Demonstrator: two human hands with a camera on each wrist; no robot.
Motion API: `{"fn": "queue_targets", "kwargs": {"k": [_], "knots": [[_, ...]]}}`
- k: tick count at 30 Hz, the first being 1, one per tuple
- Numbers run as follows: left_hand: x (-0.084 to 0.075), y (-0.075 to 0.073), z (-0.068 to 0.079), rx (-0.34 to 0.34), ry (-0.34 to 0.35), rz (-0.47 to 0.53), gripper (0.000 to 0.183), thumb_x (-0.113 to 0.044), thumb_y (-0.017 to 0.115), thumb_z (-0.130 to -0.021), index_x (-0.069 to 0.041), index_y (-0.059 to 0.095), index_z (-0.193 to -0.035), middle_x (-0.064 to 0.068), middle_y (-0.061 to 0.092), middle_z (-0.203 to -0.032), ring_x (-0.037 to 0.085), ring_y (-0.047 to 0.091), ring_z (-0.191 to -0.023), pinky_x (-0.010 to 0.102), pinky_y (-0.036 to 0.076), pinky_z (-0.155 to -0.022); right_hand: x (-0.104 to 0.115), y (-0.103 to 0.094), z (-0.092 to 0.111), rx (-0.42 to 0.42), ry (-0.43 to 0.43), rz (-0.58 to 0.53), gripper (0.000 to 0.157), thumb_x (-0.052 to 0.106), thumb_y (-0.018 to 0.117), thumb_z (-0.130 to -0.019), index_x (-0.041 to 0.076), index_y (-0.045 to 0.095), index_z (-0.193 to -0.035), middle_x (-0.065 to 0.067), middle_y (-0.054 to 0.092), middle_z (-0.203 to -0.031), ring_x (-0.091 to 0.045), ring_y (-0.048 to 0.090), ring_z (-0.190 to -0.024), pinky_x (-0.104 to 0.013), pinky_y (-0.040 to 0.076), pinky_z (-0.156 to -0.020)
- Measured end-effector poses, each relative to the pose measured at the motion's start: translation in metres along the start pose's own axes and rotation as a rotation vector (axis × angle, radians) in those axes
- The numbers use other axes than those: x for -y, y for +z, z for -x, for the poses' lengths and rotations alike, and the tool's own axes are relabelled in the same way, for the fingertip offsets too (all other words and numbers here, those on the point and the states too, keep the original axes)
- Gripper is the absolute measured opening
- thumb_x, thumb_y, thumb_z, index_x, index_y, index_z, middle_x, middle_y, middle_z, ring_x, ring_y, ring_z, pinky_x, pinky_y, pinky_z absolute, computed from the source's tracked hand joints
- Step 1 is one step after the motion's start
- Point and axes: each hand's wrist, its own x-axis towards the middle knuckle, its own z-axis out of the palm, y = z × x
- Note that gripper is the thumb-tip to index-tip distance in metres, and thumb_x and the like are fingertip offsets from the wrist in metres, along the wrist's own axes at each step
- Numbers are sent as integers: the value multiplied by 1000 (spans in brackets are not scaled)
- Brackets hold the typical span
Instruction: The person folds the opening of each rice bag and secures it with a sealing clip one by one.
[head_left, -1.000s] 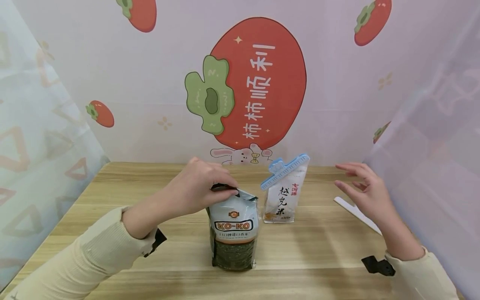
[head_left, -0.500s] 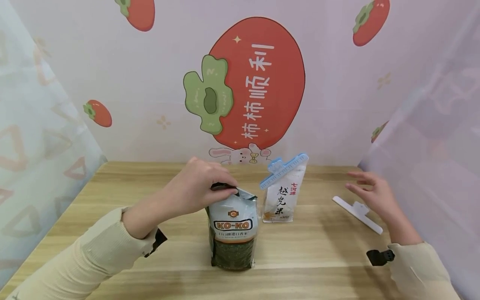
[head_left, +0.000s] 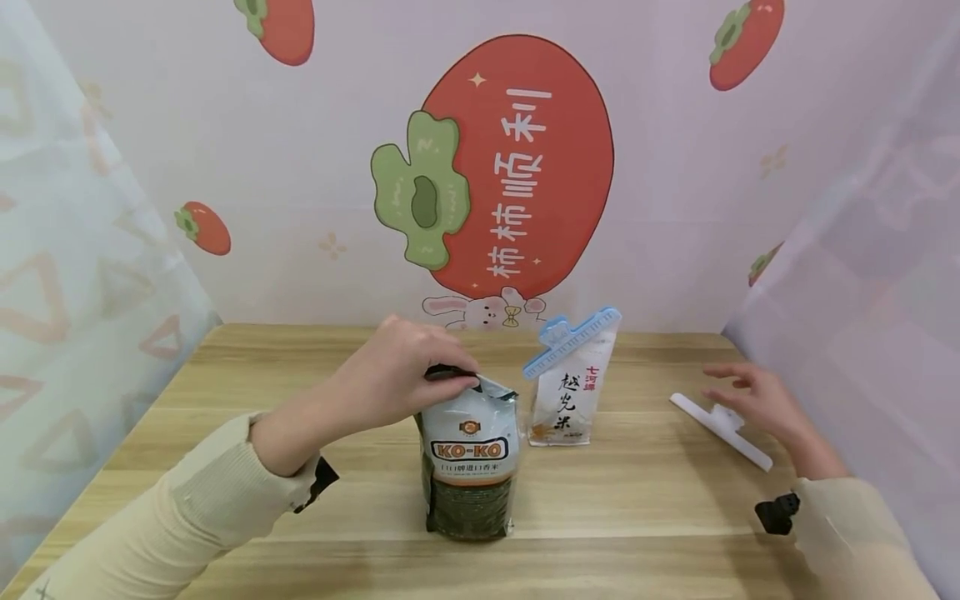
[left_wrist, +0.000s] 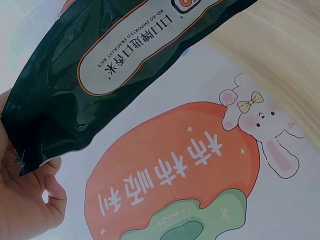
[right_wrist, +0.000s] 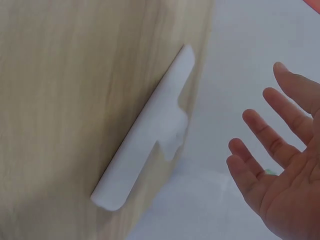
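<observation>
My left hand [head_left: 416, 367] pinches the folded top of a KO-KO rice bag [head_left: 471, 467], which stands upright on the table. In the left wrist view the dark green side of the rice bag [left_wrist: 65, 95] shows, with the left hand [left_wrist: 30, 205] at its end. At the right, my right hand [head_left: 765, 407] hovers above a white bag clip [head_left: 722, 429] without touching it. From the right wrist view, the fingers of the right hand [right_wrist: 285, 145] are spread and relaxed, apart from the clip [right_wrist: 145, 130] lying on the wood.
Behind and right of the KO-KO bag stands a small white rice bag [head_left: 566, 408], its top held by a blue bag clip [head_left: 572, 342]. The wooden table [head_left: 622, 517] meets a printed backdrop [head_left: 300, 167] behind and fabric sides at left and right.
My right hand has moved down and to the right, toward the white bag clip, uncovering more of it. The left hand stays on the KO-KO bag.
</observation>
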Motion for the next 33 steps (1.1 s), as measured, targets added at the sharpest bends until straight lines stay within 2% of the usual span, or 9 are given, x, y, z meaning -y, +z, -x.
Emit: {"fn": "queue_targets", "kwargs": {"k": [7, 12, 16, 20, 24, 33], "knots": [[0, -1, 0, -7, -9, 17, 6, -16, 81, -83, -15, 79, -90, -5, 75, -86, 6, 68, -76, 19, 53, -63, -17, 0, -2, 21, -61, 60, 41, 14, 67, -94, -10, 60, -126, -39, 54, -129, -56, 52, -110, -57, 49, -85], [-1, -2, -1, 2, -14, 15, 7, -16, 81, -83, -14, 80, -90, -5, 76, -86, 7, 69, -76, 19, 53, -63, -35, 2, -3, 45, -100, 97, 40, 13, 72, -90, -10, 62, -122, -37, 57, -125, -54, 53, -109, -59, 49, -85], [-1, -2, -3, 7, -9, 17, 7, -16, 80, -84, -14, 80, -90, -4, 76, -86, 7, 70, -77, 20, 54, -64, -46, 5, -2, 57, -141, 135, 41, 11, 77, -85, -8, 65, -120, -32, 61, -123, -47, 52, -112, -58, 50, -87], [0, -2, -2, 13, -3, 33, 7, -15, 80, -84, -14, 79, -90, -4, 76, -86, 7, 70, -77, 19, 54, -64, -52, 6, 1, 57, -165, 161, 44, 10, 81, -79, -6, 67, -118, -29, 63, -121, -38, 54, -107, -56, 52, -85], [1, -1, -1, 8, 5, 26, 6, -15, 80, -84, -15, 79, -89, -5, 75, -85, 6, 69, -76, 20, 53, -63, -55, 7, 3, 89, -167, 152, 46, 6, 81, -77, -10, 65, -117, -32, 62, -120, -43, 54, -108, -60, 50, -85], [1, -1, -1, 17, -4, 25, 6, -15, 80, -84, -14, 79, -90, -5, 75, -85, 6, 68, -75, 19, 52, -63, -60, 8, 1, 122, -155, 163, 50, 2, 81, -76, -14, 62, -119, -37, 60, -121, -53, 54, -110, -61, 50, -84]]}}
